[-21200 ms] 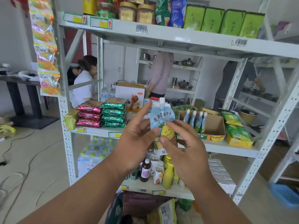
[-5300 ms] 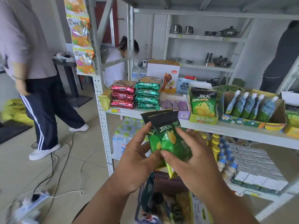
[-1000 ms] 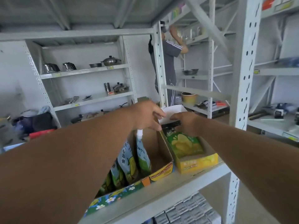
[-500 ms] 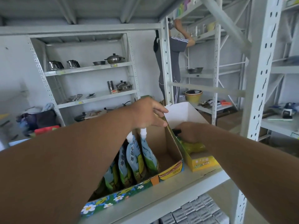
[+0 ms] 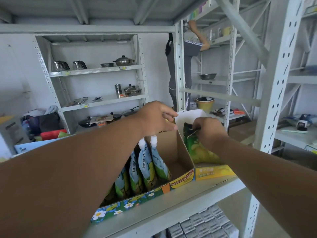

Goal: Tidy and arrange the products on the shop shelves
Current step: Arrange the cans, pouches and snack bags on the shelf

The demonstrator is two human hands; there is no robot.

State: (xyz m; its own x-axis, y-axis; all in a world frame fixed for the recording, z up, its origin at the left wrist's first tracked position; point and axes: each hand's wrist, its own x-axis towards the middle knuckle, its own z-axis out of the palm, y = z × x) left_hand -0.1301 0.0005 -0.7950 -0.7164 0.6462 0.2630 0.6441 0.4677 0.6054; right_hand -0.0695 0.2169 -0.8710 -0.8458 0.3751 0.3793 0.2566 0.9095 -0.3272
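A yellow display box (image 5: pixel 213 171) sits at the right end of the grey shelf (image 5: pixel 171 208). A green snack packet (image 5: pixel 197 150) stands upright inside it, and my right hand (image 5: pixel 208 130) pinches the packet's top edge. My left hand (image 5: pixel 154 119) grips the back rim of the neighbouring cardboard display box (image 5: pixel 173 152), whose front has a flower print. Several blue-and-green spouted juice pouches (image 5: pixel 147 167) stand in that box, under my left forearm.
A white upright post (image 5: pixel 274 93) rises just right of the yellow box. Grey cartons (image 5: pixel 204 224) fill the shelf below. Behind stand racks of steel pots (image 5: pixel 123 60) and pans. A person (image 5: pixel 185 66) reaches up to a high rack at the back.
My right hand has lifted the green packet from lying low in the yellow box to standing upright. My left hand has stayed on the cardboard box rim.
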